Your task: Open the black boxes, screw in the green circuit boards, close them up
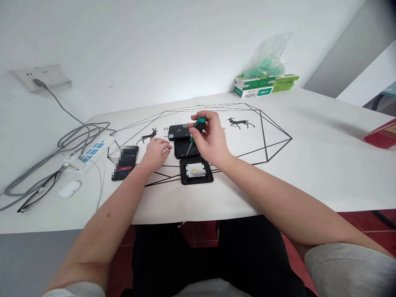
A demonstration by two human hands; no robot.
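My right hand (210,138) is wrapped round a screwdriver (201,122) with a green and black handle. The screwdriver slants down to the left, its thin metal shaft reaching into a black rectangular housing (182,149). Whether the tip touches a screw is too small to tell. Just left of the housing, my left hand (157,153) rests with loosely bent fingers apart, holding nothing visible. Behind the housing lies a flat black cover (177,132) with small labels, partly hidden by my right hand. Nearer to me sits a black square frame (183,177) containing a silver plate with a gold-coloured square.
A phone (127,163) lies left of my left hand. Farther left are a power strip (95,154) with grey cables, a white earbud case (70,189) and glasses (40,192). Green boxes (256,84) under a plastic bag (267,57) stand by the wall; a red package (382,136) is right.
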